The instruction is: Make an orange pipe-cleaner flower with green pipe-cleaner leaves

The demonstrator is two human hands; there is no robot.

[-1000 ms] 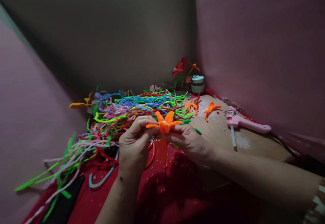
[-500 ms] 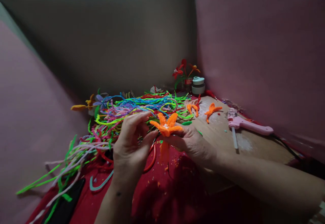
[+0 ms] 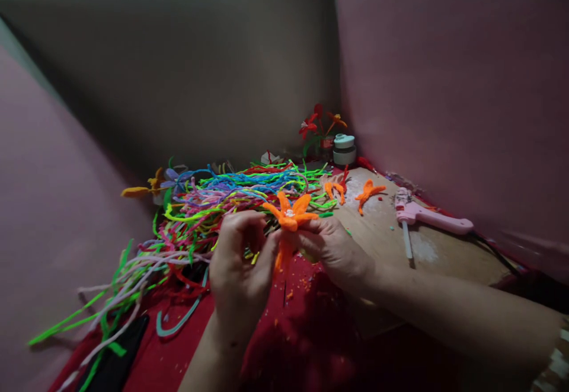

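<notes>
An orange pipe-cleaner flower with pointed petals and a whitish centre is upright between my hands, and its lower orange parts hang beneath. My right hand pinches it just under the petals, from the right. On the other side, my left hand has curled fingers and brings its thumb tip against the flower's base; the fingertips behind are partly hidden. A thin dark stem end points down under the flower.
A heap of colourful pipe cleaners spreads behind and left. A pink glue gun lies on the brown board at right, near a loose orange petal piece. At the back stand a lidded jar and red flowers.
My left hand has moved right and its thumb now meets the flower's base. The flower's hanging lower parts have swung slightly left. The view has shifted a little.
</notes>
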